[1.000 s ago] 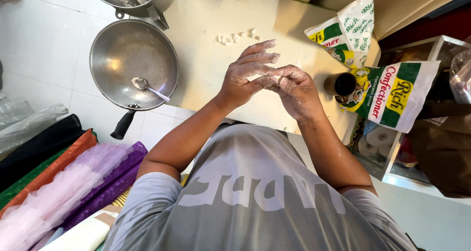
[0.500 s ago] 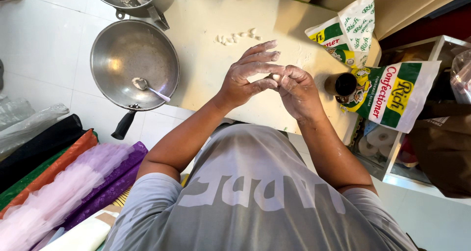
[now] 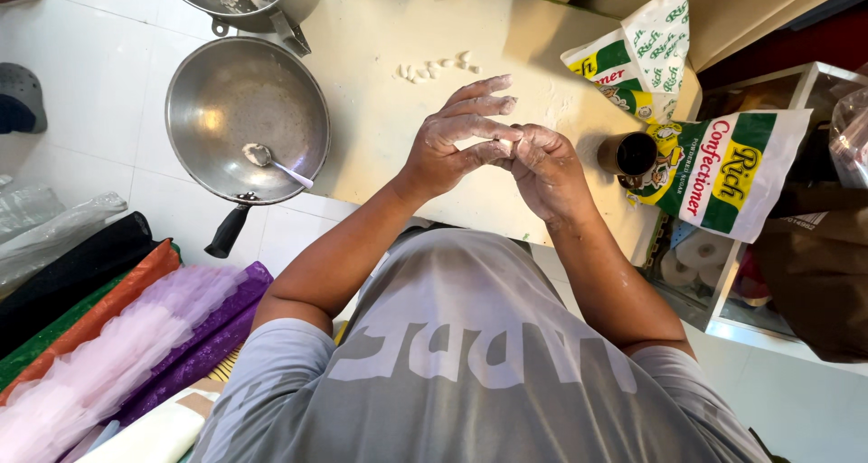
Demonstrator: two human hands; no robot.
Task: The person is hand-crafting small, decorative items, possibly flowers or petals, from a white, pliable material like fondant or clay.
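Left hand (image 3: 452, 142) and right hand (image 3: 542, 169) pressed together, pinching one small dough piece (image 3: 506, 144) above the table (image 3: 380, 83) — shaping unfinished. Several finished pieces (image 3: 437, 67) lie beyond; pan (image 3: 237, 115) nearly empty.

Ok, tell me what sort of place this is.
Probably a home kitchen or small food-prep corner: a floured cream worktop, a round steel pan with a spoon, and green-and-white sugar bags.

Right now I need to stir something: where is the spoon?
In the head view, left side: the spoon lies inside the metal pan, left of the left hand.
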